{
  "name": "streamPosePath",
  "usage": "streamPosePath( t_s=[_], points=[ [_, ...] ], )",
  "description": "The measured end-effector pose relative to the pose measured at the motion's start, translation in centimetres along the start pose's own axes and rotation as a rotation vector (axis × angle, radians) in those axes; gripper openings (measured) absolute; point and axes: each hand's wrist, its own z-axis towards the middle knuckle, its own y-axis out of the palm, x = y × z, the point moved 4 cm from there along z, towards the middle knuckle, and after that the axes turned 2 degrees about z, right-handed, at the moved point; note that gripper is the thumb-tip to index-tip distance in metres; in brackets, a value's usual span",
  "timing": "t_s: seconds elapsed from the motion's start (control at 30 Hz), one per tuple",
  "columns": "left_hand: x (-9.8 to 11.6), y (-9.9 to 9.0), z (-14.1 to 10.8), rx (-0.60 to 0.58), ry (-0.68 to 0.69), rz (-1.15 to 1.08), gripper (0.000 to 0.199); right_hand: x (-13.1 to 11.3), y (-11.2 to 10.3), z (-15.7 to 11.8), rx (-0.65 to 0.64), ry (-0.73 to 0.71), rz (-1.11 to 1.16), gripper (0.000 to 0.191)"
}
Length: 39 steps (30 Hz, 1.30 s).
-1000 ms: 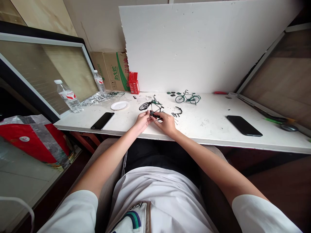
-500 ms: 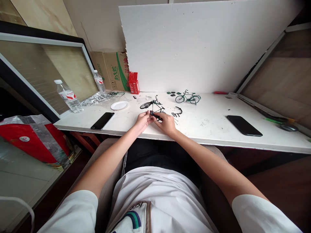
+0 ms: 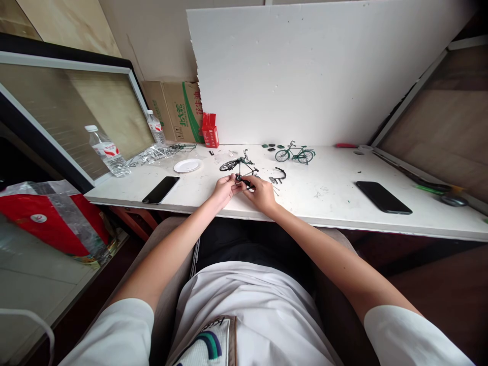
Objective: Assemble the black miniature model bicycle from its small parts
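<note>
Close together at the table's front edge, my left hand point(image 3: 224, 190) and my right hand point(image 3: 261, 194) pinch a small black part point(image 3: 239, 178) between their fingertips. Its exact shape is partly hidden by the fingers. Just beyond the hands lies a partly built model bicycle point(image 3: 239, 162) on its side, with one wheel at its left. To the right of it are a curved black piece point(image 3: 281, 174) and a few small black bits. A green model bicycle point(image 3: 295, 153) stands upright farther back.
On the white table point(image 3: 320, 203) are a phone point(image 3: 161, 190) at left, another phone point(image 3: 383, 197) at right, a white plate point(image 3: 187, 165), two water bottles and part frames. Behind stand a red box point(image 3: 210, 130), a carton and a white board.
</note>
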Motion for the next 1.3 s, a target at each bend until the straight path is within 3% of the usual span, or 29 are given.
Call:
streamPosePath(
  t_s=[0.47, 1.3],
  points=[
    [-0.07, -0.55, 0.53, 0.008, 0.027, -0.04, 0.01, 0.05, -0.35, 0.24, -0.001, 0.101, -0.025, 0.03],
    [0.23, -0.08, -0.08, 0.0, 0.009, -0.044, 0.013, 0.65, 0.41, 0.25, -0.067, 0.114, -0.142, 0.036]
  ],
)
